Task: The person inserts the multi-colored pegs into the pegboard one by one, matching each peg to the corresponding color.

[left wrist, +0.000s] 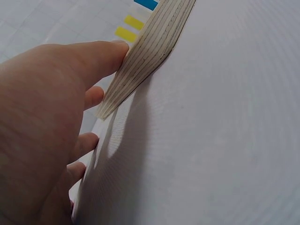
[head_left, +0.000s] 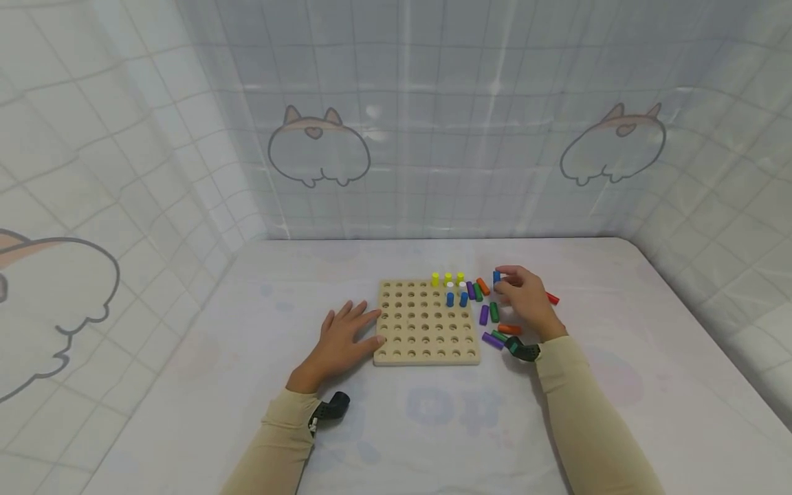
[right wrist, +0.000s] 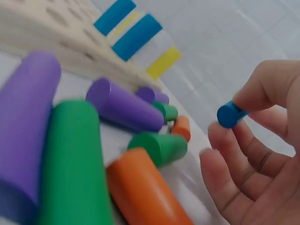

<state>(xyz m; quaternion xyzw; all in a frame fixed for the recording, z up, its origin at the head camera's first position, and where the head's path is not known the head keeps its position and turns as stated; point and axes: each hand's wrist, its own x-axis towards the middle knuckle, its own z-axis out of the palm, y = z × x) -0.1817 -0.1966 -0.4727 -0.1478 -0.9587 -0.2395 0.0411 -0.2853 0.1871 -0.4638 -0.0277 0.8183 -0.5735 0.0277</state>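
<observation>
A square wooden pegboard (head_left: 417, 333) with rows of holes lies on the table. Yellow pegs (head_left: 448, 278), white pegs (head_left: 462, 288) and two blue pegs (head_left: 449, 300) stand upright at its far right corner. My left hand (head_left: 343, 342) rests at the board's left side with fingers spread; in the left wrist view its thumb (left wrist: 101, 58) touches the board's layered edge (left wrist: 145, 51). To the right of the board my right hand (head_left: 526, 297) pinches a blue peg (right wrist: 228, 115) between thumb and fingertips, above the tabletop.
Loose purple pegs (head_left: 484, 315), green pegs (head_left: 493, 312) and orange pegs (head_left: 510, 329) lie between the board and my right hand. A red peg (head_left: 553, 298) lies partly hidden beyond that hand. A tiled-pattern sheet (head_left: 464, 199) hangs behind the table.
</observation>
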